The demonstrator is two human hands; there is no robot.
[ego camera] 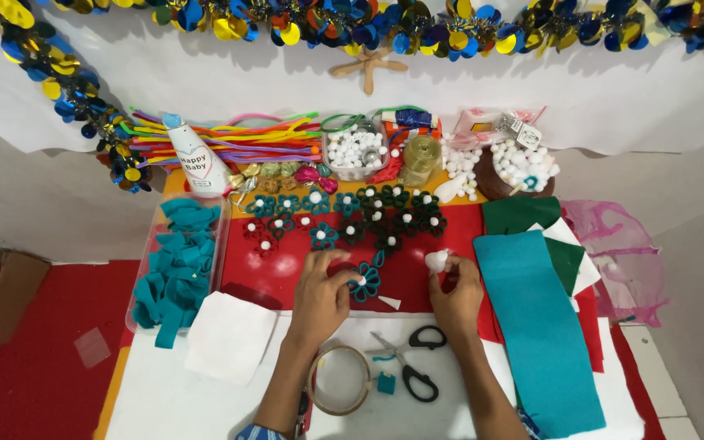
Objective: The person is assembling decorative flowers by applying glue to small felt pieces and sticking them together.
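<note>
Head view: a teal felt flower [365,281] with a white pompom centre lies flat on the red table [287,269], touching the fingertips of the left hand [322,295], whose grip is pinched shut on its left edge. Round and radially petalled, it has no clear long axis. Just to its right, apart from it, the right hand [453,295] pinches a white pompom [436,260], with scissors [413,358] nearer the body.

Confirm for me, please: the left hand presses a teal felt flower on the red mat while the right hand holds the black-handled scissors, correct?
Not quite. In the head view the right hand holds a small white ball; the black-handled scissors lie untouched on the white sheet nearer the person. The left hand does press a teal felt flower on the red mat.
</note>
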